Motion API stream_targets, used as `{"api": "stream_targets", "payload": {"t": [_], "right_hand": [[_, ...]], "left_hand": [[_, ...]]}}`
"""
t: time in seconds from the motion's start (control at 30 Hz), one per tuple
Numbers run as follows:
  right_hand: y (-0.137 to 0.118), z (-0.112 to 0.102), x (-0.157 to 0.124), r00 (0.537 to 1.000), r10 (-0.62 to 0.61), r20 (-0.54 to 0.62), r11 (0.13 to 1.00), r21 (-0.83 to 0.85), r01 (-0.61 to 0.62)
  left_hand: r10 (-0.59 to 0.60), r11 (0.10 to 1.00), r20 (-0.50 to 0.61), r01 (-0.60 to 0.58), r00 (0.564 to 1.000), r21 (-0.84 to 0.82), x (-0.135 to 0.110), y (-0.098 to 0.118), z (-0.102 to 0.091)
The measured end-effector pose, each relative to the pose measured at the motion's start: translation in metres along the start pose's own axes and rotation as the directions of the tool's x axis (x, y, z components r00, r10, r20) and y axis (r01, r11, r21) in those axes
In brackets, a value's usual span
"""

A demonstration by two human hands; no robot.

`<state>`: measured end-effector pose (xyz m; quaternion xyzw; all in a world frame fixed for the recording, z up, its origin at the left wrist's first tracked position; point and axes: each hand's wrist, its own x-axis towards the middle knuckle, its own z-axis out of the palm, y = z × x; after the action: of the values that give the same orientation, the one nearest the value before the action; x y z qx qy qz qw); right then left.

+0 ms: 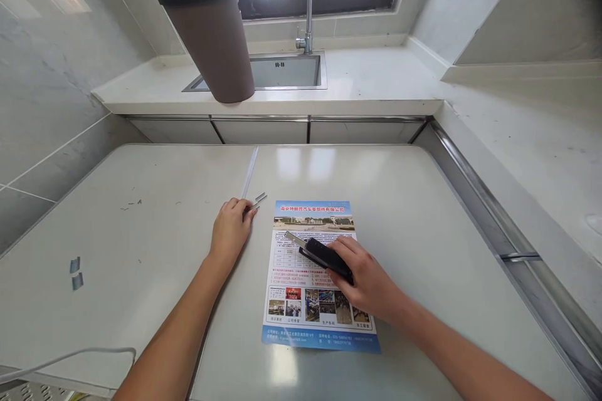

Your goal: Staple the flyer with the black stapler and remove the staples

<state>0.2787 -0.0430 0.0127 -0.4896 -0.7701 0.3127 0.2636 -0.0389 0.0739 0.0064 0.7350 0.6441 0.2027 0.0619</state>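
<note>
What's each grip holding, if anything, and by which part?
The right grip holds the black stapler by its black end, opposite the silver tip; the left grip pinches thin metal strips by one end.

Stapler (325,255): plastic-looking body, bare metal nose. Staple strips (260,198): shiny metal. Flyer (301,279): smooth paper. Tabletop (404,219): smooth, glossy. Faucet (309,6): polished metal.

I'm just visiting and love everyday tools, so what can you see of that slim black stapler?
The slim black stapler, apparently plastic, has a silvery, metal-looking channel jutting from its front and a narrower black lower part beneath. It slants across the view, channel pointing to the picture's upper left, over the blue-and-white printed paper flyer. The bare right hand grips its rear. Whether it touches the flyer is unclear.
</note>
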Motion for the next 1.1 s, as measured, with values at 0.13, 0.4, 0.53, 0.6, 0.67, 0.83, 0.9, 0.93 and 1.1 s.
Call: {"api": "stream_targets", "payload": {"t": [0.13, 0.4, 0.53, 0.6, 0.67, 0.83, 0.9, 0.93, 1.1], "right_hand": [[-0.001, -0.001, 0.001, 1.0, -0.001, -0.003, 1.0, -0.001, 0.001], [-0.002, -0.002, 0.0, 1.0, 0.001, 0.022, 1.0, 0.028, -0.002], [-0.002, -0.002, 0.001, 1.0, -0.002, 0.024, 1.0, 0.027, 0.002], [-0.002, -0.002, 0.002, 1.0, 0.001, 0.031, 1.0, 0.029, -0.002], [-0.001, -0.003, 0.002, 0.999, 0.006, 0.037, 0.999, 0.032, -0.007], [0.0, -0.003, 0.001, 0.999, 0.016, 0.042, 0.999, 0.045, -0.018], [0.0, -0.002, 0.001, 0.999, 0.013, 0.037, 0.999, 0.045, -0.014], [0.0, -0.001, 0.001, 0.999, 0.009, 0.035, 0.999, 0.045, -0.011], [0.002, -0.001, 0.001, 1.0, -0.004, 0.028, 0.999, 0.048, 0.002]], "left_hand": [[0.023, 0.998, -0.013, -0.023, 1.0, -0.059, -0.005, 0.011, -0.004], [0.054, 0.715, 0.197, 0.1, 0.979, -0.692, -0.024, 0.049, -0.006], [0.042, 0.632, 0.32, 0.223, 0.947, -0.742, -0.027, 0.051, -0.001], [0.057, 0.623, 0.339, 0.232, 0.939, -0.747, -0.027, 0.048, 0.0], [0.087, 0.669, 0.306, 0.172, 0.948, -0.723, -0.027, 0.045, -0.002], [0.3, 0.8, 0.138, -0.17, 0.944, -0.576, -0.022, 0.04, -0.011], [0.366, 0.815, 0.077, -0.28, 0.927, -0.508, -0.021, 0.037, -0.013], [0.382, 0.823, 0.06, -0.309, 0.922, -0.476, -0.02, 0.036, -0.014], [0.491, 0.803, 0.064, -0.423, 0.869, -0.419, -0.021, 0.036, -0.011]]}}
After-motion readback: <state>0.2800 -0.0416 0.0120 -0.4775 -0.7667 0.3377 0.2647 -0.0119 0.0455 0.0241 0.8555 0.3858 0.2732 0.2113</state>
